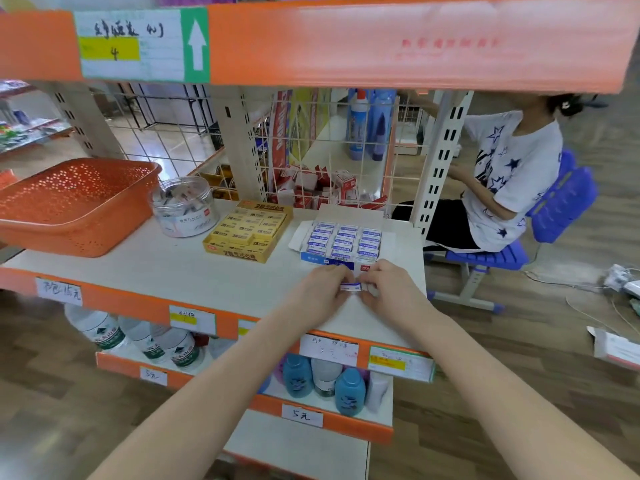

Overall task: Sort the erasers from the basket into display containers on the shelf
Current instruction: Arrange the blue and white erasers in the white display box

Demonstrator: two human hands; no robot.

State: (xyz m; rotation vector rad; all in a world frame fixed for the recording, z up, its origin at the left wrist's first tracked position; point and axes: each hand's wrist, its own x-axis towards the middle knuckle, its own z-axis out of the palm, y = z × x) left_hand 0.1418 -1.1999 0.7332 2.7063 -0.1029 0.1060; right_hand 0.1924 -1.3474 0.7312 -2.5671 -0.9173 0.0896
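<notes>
A small blue-and-white eraser (pixel 350 287) is pinched between my left hand (pixel 320 295) and my right hand (pixel 389 292), just above the front of the white shelf (pixel 194 271). Right behind my hands stands the blue display box (pixel 341 241), filled with rows of the same blue-and-white erasers. To its left sits a yellow display box (pixel 247 231) packed with yellow erasers. A clear round jar (pixel 185 206) with small wrapped erasers stands further left. The orange perforated basket (pixel 74 204) rests at the shelf's left end; its inside looks bare from here.
An orange shelf edge (pixel 346 39) with price labels hangs overhead. A wire grid backs the shelf, with red-and-white boxes (pixel 322 188) behind it. A person in a white star shirt (pixel 509 178) sits on a blue chair at right. Bottles (pixel 322 379) fill the lower shelves.
</notes>
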